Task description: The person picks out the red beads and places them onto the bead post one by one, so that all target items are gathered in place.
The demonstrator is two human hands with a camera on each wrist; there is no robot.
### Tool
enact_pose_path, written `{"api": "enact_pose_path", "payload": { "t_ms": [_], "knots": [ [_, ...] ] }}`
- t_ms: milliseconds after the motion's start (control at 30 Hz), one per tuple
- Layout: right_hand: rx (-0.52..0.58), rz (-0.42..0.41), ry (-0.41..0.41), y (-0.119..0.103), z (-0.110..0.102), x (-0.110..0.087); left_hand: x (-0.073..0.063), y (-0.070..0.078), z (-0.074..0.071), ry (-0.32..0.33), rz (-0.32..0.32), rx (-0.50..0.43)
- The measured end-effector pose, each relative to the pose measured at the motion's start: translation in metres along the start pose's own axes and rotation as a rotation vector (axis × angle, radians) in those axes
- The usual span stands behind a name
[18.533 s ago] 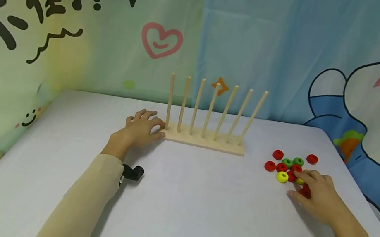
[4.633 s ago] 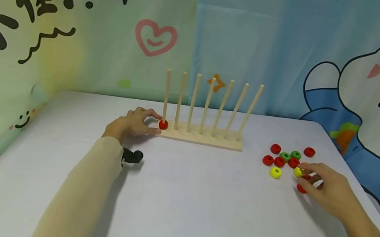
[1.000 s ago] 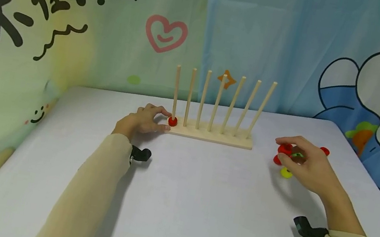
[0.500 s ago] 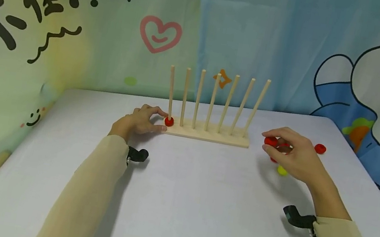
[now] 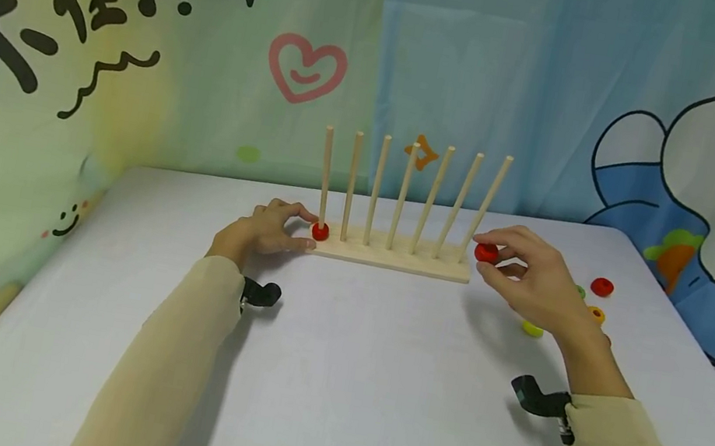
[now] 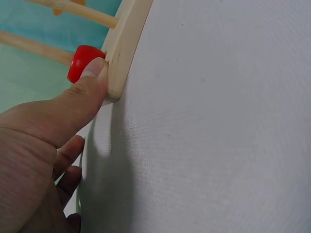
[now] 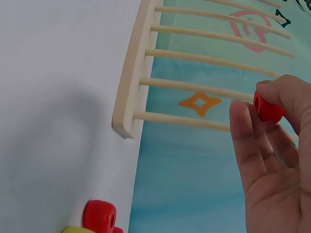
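A wooden peg rack (image 5: 394, 261), a flat base with a row of several upright pegs, stands near the back of the table. One red bead (image 5: 320, 232) sits at the foot of its leftmost peg. My left hand (image 5: 262, 229) grips the base's left end, thumb in front and index finger behind; the thumb (image 6: 92, 80) lies against that end beside the bead. Just right of the rightmost peg, my right hand (image 5: 535, 280) pinches another red bead (image 5: 486, 253) between thumb and fingers, raised above the table. The hole of this held bead (image 7: 269, 109) shows in the right wrist view.
Loose beads lie on the right of the white table (image 5: 373, 383), partly hidden behind my right hand: a red bead (image 5: 601, 287), a yellow bead (image 5: 532, 329), an orange-yellow bead (image 5: 596, 314) and a green bead (image 5: 581, 291). A printed curtain (image 5: 453, 73) hangs behind.
Over the last second my right hand has carried the red bead leftward from the loose beads to beside the rightmost peg. The left hand stays at the rack's end; its red bead was added after the earliest frame.
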State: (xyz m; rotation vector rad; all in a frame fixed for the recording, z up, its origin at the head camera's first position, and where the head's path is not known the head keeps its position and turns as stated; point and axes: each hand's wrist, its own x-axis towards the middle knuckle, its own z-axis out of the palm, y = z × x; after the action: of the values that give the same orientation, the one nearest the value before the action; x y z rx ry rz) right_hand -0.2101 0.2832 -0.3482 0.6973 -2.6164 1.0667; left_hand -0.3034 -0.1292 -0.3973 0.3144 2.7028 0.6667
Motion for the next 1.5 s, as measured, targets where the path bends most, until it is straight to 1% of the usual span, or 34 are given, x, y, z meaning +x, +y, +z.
{"api": "enact_pose_path", "payload": {
  "t_ms": [100, 333, 533, 767, 967, 1133, 1233, 1367, 1500],
  "knots": [
    [-0.003, -0.019, -0.003, -0.002, 0.003, 0.005, 0.001, -0.001, 0.001, 0.001, 0.001, 0.002],
    [-0.009, -0.02, -0.019, -0.006, 0.011, 0.013, 0.001, -0.002, 0.002, -0.001, 0.001, -0.004],
    [0.011, -0.079, -0.025, -0.012, 0.017, 0.02, 0.0, -0.001, 0.001, 0.005, -0.001, -0.001],
    [0.008, -0.156, -0.012, -0.016, 0.021, 0.031, 0.003, 0.001, -0.002, -0.002, 0.016, 0.009],
    [0.03, -0.175, -0.01, -0.022, 0.028, 0.042, 0.001, 0.0, -0.002, -0.004, -0.015, 0.002],
    [0.041, -0.196, -0.006, -0.025, 0.035, 0.047, 0.003, -0.001, 0.0, 0.003, -0.008, 0.006],
    [0.067, -0.21, 0.007, -0.028, 0.039, 0.05, 0.004, -0.001, 0.001, 0.006, -0.012, 0.005],
    [0.136, -0.227, 0.026, -0.042, 0.045, 0.054, 0.004, -0.001, 0.001, 0.005, -0.034, 0.006],
    [0.152, -0.242, 0.025, -0.064, 0.048, 0.058, 0.003, -0.003, 0.0, 0.006, -0.038, 0.001]
  ]
}}
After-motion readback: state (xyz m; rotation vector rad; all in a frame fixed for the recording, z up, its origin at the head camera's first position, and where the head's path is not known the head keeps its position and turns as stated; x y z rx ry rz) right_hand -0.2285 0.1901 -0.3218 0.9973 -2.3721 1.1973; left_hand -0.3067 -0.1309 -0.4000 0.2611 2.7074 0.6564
